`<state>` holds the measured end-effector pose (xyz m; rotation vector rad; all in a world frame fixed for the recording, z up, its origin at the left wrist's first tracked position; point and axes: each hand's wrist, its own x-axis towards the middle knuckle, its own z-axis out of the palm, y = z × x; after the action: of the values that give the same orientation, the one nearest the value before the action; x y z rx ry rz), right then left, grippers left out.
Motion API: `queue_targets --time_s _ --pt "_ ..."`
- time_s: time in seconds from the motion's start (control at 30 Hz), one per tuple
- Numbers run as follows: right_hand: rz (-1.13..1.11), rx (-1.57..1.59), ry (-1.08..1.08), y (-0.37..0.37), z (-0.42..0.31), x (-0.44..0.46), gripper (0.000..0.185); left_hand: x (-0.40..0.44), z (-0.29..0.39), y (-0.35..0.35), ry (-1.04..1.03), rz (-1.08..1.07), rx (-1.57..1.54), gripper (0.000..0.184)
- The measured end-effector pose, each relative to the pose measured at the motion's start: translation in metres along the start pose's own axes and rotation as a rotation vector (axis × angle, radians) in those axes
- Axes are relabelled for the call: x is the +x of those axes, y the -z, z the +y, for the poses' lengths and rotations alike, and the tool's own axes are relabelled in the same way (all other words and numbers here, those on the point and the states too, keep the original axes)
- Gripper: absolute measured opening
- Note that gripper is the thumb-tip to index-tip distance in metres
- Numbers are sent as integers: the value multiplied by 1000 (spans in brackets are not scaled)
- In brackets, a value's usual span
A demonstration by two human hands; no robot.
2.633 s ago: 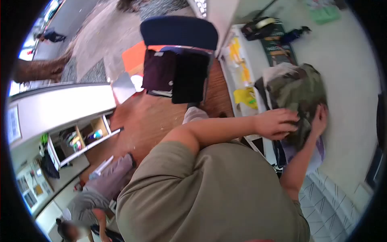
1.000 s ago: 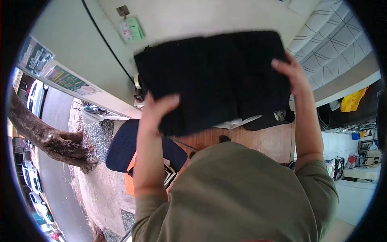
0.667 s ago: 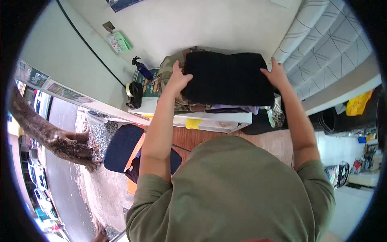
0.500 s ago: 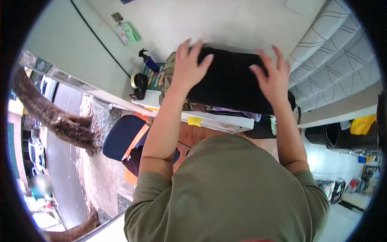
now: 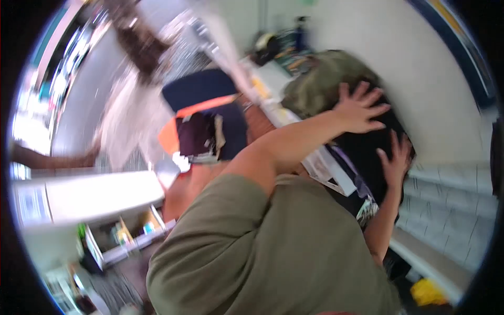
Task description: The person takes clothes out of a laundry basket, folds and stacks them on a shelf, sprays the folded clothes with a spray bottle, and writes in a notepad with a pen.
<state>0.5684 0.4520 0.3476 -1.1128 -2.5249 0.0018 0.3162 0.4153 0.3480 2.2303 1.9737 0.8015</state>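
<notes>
My left hand [image 5: 362, 108] is open, its fingers spread over the upper part of a black cloth [image 5: 362, 149]. My right hand [image 5: 395, 160] is open too, fingers apart, at the cloth's right side near the wall. Both palms appear to rest on the cloth, though blur hides the exact contact. Beside the left hand bulges a camouflage-patterned cloth item [image 5: 331, 81]. Purple fabric [image 5: 350, 168] shows along the near edge under the black cloth. The pile lies on a white table [image 5: 273, 79].
A dark blue and orange chair [image 5: 197, 86] stands to the left with dark folded clothes [image 5: 197, 136] on its seat. A blue spray bottle [image 5: 300, 34] is at the back. An open drawer [image 5: 126, 236] holds small items. A pale patterned curtain [image 5: 451, 194] hangs at right.
My view has swung left and tilted, so the chair and an open drawer show more. Both hands, raised with curved fingers before, now lie flatter and spread on the black cloth.
</notes>
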Motion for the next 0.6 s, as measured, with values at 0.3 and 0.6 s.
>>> queue_targets --time_s 0.3,0.6 --pt "390 -54 308 63 -117 44 27 -301 -112 60 306 349 -456 40" --pt "-544 734 912 -208 -563 -11 22 -677 -246 -28 2039 1337 -1240 29"
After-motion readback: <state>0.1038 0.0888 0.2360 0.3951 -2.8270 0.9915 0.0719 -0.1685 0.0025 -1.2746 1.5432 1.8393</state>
